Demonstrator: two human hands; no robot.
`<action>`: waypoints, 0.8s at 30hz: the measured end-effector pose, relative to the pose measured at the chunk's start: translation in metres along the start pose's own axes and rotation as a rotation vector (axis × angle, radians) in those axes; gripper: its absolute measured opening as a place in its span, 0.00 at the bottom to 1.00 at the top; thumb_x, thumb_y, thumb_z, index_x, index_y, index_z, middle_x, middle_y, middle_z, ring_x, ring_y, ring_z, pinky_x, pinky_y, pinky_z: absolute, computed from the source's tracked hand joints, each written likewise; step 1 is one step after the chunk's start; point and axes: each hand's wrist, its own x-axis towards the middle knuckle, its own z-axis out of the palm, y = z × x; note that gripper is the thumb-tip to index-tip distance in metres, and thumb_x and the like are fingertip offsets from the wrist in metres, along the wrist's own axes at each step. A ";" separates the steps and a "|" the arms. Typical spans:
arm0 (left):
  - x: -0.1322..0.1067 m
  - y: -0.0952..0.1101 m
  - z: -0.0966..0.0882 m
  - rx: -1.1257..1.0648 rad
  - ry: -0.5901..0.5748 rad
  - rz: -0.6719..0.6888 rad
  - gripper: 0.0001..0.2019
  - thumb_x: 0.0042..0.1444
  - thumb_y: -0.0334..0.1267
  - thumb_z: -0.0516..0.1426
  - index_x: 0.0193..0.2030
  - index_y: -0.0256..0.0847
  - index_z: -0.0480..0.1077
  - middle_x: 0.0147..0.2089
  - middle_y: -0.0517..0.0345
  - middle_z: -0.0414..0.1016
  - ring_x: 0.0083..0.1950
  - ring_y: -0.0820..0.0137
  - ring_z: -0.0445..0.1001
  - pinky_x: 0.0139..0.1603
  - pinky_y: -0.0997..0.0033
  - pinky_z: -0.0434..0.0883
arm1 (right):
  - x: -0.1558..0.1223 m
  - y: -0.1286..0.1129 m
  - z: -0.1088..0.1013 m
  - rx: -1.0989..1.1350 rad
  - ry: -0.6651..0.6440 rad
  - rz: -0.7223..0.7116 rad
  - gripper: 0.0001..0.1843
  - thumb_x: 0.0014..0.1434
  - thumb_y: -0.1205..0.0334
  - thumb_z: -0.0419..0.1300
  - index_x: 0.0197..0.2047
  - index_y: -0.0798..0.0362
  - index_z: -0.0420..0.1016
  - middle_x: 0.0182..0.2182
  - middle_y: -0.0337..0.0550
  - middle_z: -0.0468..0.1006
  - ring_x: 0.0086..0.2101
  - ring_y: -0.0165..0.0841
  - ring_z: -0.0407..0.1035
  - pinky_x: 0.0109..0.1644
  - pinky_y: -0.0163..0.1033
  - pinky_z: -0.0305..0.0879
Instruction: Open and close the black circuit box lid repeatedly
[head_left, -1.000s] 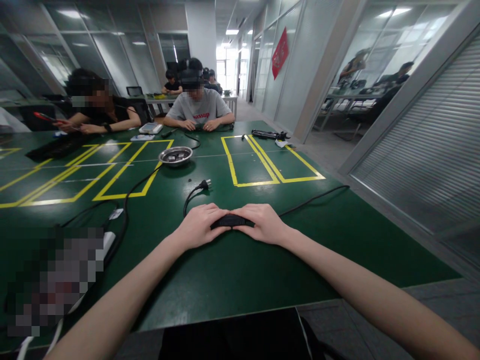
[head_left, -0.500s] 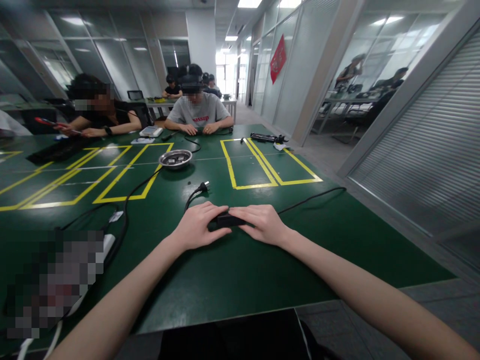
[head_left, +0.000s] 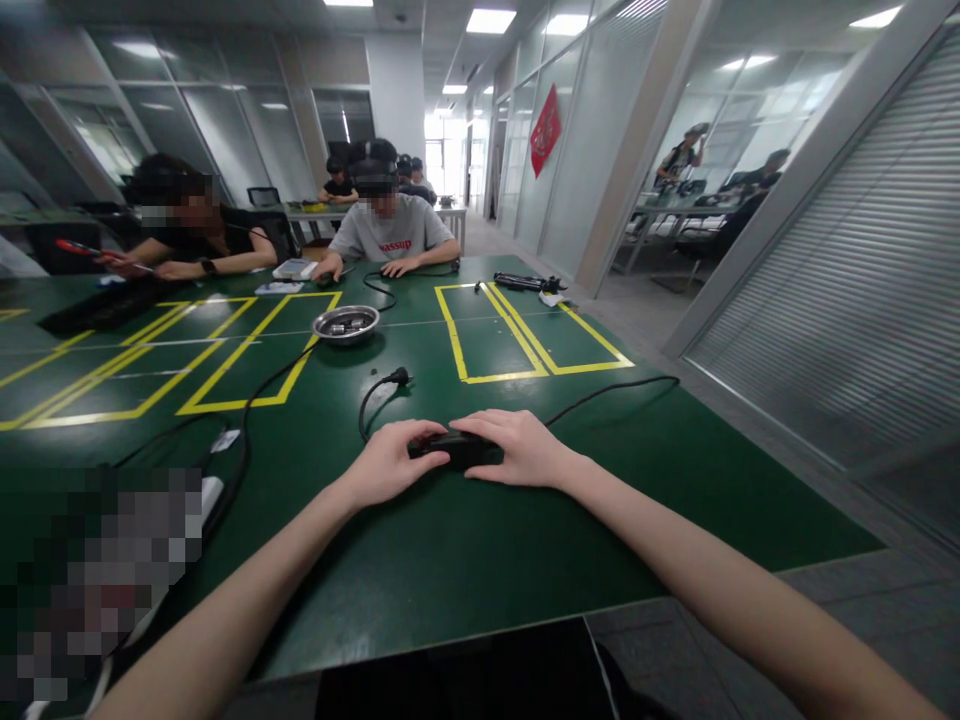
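Note:
A small black power adapter (head_left: 459, 447) lies on the green table (head_left: 465, 540) straight in front of me. My left hand (head_left: 388, 461) grips its left end with fingers curled over it. My right hand (head_left: 520, 447) covers its right end, fingers pressed down on top. From under my left hand a black cord loops forward to a plug (head_left: 400, 377) lying on the table. Another thin black cable (head_left: 615, 388) runs from under my right hand towards the table's right edge.
A metal bowl (head_left: 346, 323) holding small parts stands beyond the plug. Yellow tape rectangles (head_left: 525, 340) mark the tabletop. A white power strip (head_left: 211, 494) with black cables lies at left. Two people sit at the far side, handling things; a black tool (head_left: 525, 282) lies far right.
My hands have stayed on the adapter and shifted their grip slightly; more of its black body shows between them. The view has tilted up a little.

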 end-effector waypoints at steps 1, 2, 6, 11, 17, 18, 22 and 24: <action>0.000 -0.001 0.001 0.085 0.019 0.037 0.14 0.63 0.44 0.61 0.51 0.40 0.77 0.44 0.52 0.82 0.43 0.63 0.78 0.48 0.62 0.74 | 0.000 0.000 0.000 0.035 -0.013 0.059 0.25 0.62 0.54 0.67 0.59 0.56 0.75 0.45 0.51 0.83 0.43 0.39 0.79 0.46 0.41 0.74; 0.000 -0.001 0.002 0.159 0.035 0.069 0.14 0.63 0.44 0.61 0.51 0.41 0.77 0.43 0.52 0.82 0.43 0.62 0.78 0.49 0.61 0.74 | 0.000 0.000 0.000 0.061 -0.021 0.112 0.23 0.62 0.53 0.67 0.57 0.55 0.77 0.42 0.49 0.84 0.40 0.38 0.79 0.44 0.40 0.74; 0.000 0.000 0.005 0.283 0.045 0.116 0.15 0.63 0.43 0.61 0.53 0.40 0.75 0.44 0.51 0.81 0.45 0.61 0.77 0.49 0.61 0.74 | -0.001 0.002 0.004 0.112 0.007 0.161 0.14 0.63 0.57 0.66 0.50 0.55 0.81 0.39 0.48 0.84 0.38 0.37 0.78 0.44 0.40 0.72; -0.001 0.000 0.008 0.337 0.031 0.126 0.12 0.67 0.44 0.57 0.50 0.40 0.74 0.43 0.50 0.81 0.44 0.60 0.77 0.48 0.60 0.73 | -0.002 0.002 0.005 0.123 0.069 0.131 0.15 0.63 0.56 0.67 0.50 0.54 0.80 0.40 0.48 0.84 0.39 0.37 0.77 0.43 0.41 0.72; 0.001 -0.001 0.010 0.332 0.057 0.141 0.13 0.67 0.45 0.56 0.49 0.40 0.73 0.44 0.50 0.80 0.45 0.60 0.76 0.49 0.58 0.73 | -0.001 0.001 0.003 0.137 0.077 0.158 0.13 0.64 0.58 0.66 0.49 0.56 0.80 0.36 0.47 0.82 0.36 0.36 0.76 0.42 0.40 0.72; 0.002 0.000 0.010 0.329 0.059 0.134 0.13 0.67 0.45 0.56 0.49 0.39 0.73 0.43 0.50 0.80 0.44 0.60 0.76 0.49 0.58 0.73 | -0.001 0.000 0.002 0.134 0.082 0.164 0.13 0.65 0.58 0.64 0.50 0.55 0.80 0.36 0.47 0.82 0.37 0.36 0.76 0.43 0.40 0.72; 0.002 0.000 0.011 0.266 0.017 0.116 0.13 0.67 0.45 0.56 0.48 0.38 0.73 0.41 0.51 0.79 0.43 0.61 0.76 0.46 0.61 0.73 | -0.001 -0.006 -0.001 0.086 -0.049 0.091 0.26 0.66 0.54 0.62 0.66 0.50 0.69 0.48 0.49 0.78 0.41 0.37 0.76 0.47 0.42 0.74; 0.001 -0.002 0.012 0.213 -0.008 0.104 0.13 0.68 0.45 0.56 0.48 0.38 0.74 0.42 0.51 0.79 0.43 0.62 0.77 0.45 0.63 0.74 | -0.002 -0.010 -0.001 -0.001 -0.166 0.034 0.30 0.67 0.54 0.61 0.71 0.44 0.62 0.53 0.50 0.73 0.39 0.36 0.75 0.44 0.43 0.75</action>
